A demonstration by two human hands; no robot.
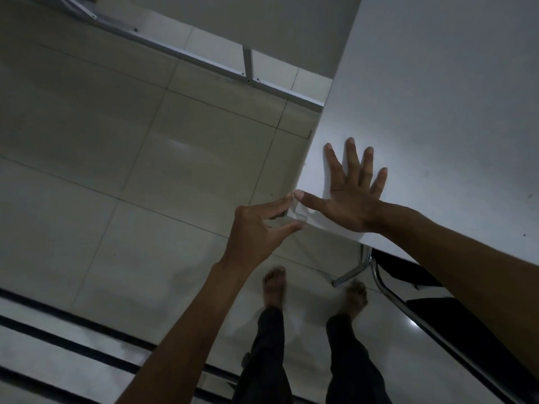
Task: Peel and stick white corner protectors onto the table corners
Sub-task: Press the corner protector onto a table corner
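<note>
The right hand lies flat, fingers spread, on the bench. The left hand has its grip curled around the white corner protector, which wraps the bench corner nearest the person.

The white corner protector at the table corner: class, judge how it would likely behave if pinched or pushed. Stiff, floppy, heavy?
The corner protector looks thin and wraps the table corner, so probably flexible. The left hand works it with fingertips alone, suggesting it is light. The right hand lies flat beside it, thumb at the corner, so it may shift until pressed down.
</note>
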